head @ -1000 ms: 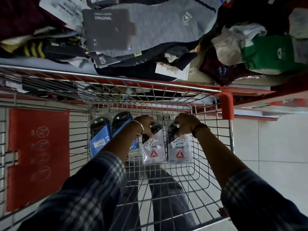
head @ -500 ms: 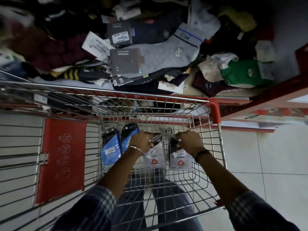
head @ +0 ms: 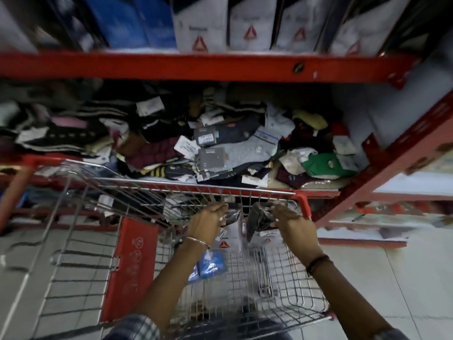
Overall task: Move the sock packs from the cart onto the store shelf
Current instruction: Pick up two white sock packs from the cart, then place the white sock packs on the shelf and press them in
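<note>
Left hand (head: 207, 220): gripping white sock pack (head: 228, 238)
Right hand (head: 290, 220): gripping second pack (head: 263, 223)
Risk: snagging cart rim (head: 245, 190) at 12 o'clock, dropping

Both my arms reach forward, my left hand (head: 208, 220) and right hand (head: 290, 220) each closed in a grip, side by side.

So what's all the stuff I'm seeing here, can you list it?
Cart: one, steel wire, red trim, against the shelf.
White packs: two, red triangle logo, one held in each hand over the cart.
Blue packs: two or so, blurred, inside the cart.
Loose socks: a heap, mixed colours, middle shelf.
Boxed packs: a row, white and blue, top shelf.
Shelf: one, red metal.
Floor: pale tiles.
Left hand: gripping a pack, bangle on wrist.
Right hand: gripping a pack, dark wristband.
</note>
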A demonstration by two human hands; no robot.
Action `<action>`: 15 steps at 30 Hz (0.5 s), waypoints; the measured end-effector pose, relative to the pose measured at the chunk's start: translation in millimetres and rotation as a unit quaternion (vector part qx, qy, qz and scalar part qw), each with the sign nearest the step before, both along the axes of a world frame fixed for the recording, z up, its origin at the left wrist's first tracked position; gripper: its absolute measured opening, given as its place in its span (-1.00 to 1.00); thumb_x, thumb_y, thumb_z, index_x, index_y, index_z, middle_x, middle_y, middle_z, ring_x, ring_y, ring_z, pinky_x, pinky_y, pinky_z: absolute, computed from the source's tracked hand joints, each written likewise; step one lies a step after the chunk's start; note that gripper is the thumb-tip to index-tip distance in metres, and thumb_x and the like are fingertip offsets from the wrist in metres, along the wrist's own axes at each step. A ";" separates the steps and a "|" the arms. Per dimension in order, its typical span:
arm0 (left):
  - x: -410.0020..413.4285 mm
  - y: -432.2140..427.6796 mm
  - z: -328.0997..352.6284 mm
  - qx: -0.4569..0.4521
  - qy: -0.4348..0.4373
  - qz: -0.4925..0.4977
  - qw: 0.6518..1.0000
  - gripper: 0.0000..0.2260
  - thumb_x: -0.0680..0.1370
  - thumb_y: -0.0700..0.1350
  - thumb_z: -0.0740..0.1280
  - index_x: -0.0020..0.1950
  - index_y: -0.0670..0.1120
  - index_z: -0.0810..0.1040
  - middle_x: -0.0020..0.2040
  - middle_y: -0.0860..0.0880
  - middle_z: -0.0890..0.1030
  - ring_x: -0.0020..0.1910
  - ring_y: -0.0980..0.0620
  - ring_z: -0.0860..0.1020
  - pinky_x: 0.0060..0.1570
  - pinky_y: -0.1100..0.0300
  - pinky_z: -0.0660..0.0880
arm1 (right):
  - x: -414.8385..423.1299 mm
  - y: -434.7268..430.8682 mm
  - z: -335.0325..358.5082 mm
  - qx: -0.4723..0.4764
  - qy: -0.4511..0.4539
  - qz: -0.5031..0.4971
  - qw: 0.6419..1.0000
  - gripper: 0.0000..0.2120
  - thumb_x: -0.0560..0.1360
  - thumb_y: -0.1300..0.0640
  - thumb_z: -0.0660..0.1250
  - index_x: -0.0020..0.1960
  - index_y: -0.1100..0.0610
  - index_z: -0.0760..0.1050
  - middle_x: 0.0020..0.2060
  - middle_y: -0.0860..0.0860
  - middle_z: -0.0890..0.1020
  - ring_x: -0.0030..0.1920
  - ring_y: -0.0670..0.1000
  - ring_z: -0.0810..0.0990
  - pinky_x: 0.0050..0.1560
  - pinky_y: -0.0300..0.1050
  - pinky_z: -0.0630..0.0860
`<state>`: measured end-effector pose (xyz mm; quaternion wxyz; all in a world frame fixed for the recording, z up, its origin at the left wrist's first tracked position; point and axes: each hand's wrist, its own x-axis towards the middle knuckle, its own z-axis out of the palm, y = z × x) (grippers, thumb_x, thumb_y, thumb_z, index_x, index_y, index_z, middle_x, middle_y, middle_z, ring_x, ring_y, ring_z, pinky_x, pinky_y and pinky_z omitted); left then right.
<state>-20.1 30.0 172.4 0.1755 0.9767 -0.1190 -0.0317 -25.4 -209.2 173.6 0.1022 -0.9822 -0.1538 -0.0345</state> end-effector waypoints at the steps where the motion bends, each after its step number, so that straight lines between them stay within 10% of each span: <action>1: -0.4 -0.2 12.8 -0.002 -0.030 0.002 1.000 -0.61 0.48 -0.27 0.34 0.30 -0.06 0.46 0.33 0.01 0.48 0.27 0.04 0.46 0.10 0.16 0.49 | -1.5 -1.0 15.5 0.011 -0.021 -0.001 1.000 -0.50 0.15 0.41 0.55 0.06 0.16 0.62 0.05 0.09 0.68 -0.21 0.02 0.71 -0.51 -0.21 0.55; 6: 4.2 2.9 72.6 -0.017 -0.169 -0.020 0.985 -0.54 0.12 -0.31 0.61 -0.02 -0.10 0.67 -0.05 -0.04 0.71 -0.13 0.04 0.68 -0.46 0.12 0.63 | -1.5 -8.3 96.8 0.059 -0.119 0.002 0.991 -0.55 0.19 0.37 0.57 0.06 0.17 0.63 0.08 0.09 0.67 -0.19 0.02 0.71 -0.49 -0.18 0.59; 15: 34.1 -5.7 196.8 -0.030 -0.356 -0.049 0.933 -0.52 0.12 -0.33 0.61 0.00 -0.10 0.67 -0.05 -0.01 0.71 -0.07 0.09 0.66 -0.27 0.24 0.60 | 31.9 -24.5 213.7 0.036 -0.214 0.010 0.976 -0.59 0.15 0.29 0.60 -0.02 0.14 0.66 -0.03 0.06 0.71 -0.17 0.05 0.71 -0.37 -0.10 0.63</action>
